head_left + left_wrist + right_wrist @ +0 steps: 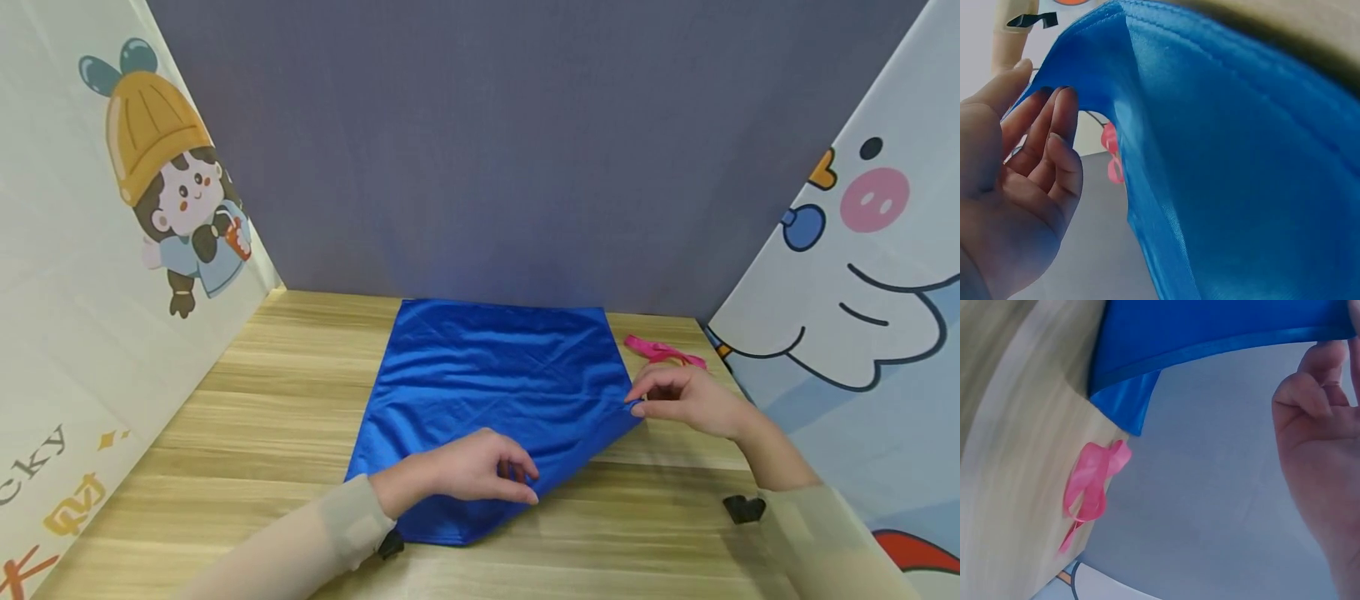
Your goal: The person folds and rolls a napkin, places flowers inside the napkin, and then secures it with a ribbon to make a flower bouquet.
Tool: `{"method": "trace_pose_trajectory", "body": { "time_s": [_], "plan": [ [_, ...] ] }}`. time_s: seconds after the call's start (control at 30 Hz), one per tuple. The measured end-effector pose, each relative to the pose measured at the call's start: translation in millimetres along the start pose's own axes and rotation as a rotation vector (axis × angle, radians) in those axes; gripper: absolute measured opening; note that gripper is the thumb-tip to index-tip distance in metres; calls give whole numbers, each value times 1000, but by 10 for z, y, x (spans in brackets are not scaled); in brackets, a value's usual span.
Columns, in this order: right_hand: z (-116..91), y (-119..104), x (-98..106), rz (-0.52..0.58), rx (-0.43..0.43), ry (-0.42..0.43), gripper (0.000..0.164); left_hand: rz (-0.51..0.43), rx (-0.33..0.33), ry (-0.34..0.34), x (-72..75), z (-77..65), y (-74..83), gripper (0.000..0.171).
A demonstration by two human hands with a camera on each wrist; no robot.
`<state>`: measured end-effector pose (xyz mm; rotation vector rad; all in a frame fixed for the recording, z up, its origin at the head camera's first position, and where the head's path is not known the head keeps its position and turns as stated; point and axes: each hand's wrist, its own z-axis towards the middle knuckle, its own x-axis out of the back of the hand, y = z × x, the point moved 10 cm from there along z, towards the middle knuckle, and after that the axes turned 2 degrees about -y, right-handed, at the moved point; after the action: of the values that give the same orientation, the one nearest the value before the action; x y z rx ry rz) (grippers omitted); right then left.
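Note:
A shiny blue cloth (487, 367) with a stitched hem lies spread over the table, its near right part lifted. My right hand (693, 404) pinches the cloth's right corner between thumb and fingers, holding it off the tabletop. Over the near part of the cloth is my left hand (480, 471), its fingers loosely bent and nothing seen between them. The left wrist view shows the raised blue cloth (1241, 156) beside the left hand (1029, 169). In the right wrist view the cloth's edge (1222, 350) stretches to the right hand (1322, 425), whose fingertips are partly cut off.
A pink ribbon (660, 350) lies in loops at the table's back right, behind the right hand. The wood-grain table (270, 400) is bounded by a grey back panel (480, 150) and printed panels at the left (60, 250) and right (840, 292).

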<state>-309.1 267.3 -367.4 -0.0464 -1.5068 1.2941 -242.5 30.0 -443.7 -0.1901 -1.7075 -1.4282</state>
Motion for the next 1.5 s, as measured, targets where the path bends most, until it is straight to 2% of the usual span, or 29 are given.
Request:
{"method": "trace_pose_trajectory", "body": {
  "time_s": [0.17,0.5,0.67,0.83,0.93,1.07,1.3,1.5],
  "plan": [
    [76,31,20,15,-76,13,19,17,-35,67,48,-29,49,16],
    [194,62,-22,235,-129,1,18,-28,28,154,115,-103,18,12],
    [242,74,-18,210,-157,26,19,-31,32,191,166,-146,16,11],
    [321,24,62,46,-106,111,14,-51,39,246,236,-194,-13,11],
    [357,22,102,-13,-114,163,13,-84,58,271,270,-212,-52,12],
    [415,69,75,60,-165,171,15,-94,87,310,332,-244,-111,14],
    [550,40,39,124,-126,175,21,-64,126,405,458,-314,-183,15],
    [690,6,13,211,-109,205,23,-92,144,459,511,-413,-233,18]
  ]
}}
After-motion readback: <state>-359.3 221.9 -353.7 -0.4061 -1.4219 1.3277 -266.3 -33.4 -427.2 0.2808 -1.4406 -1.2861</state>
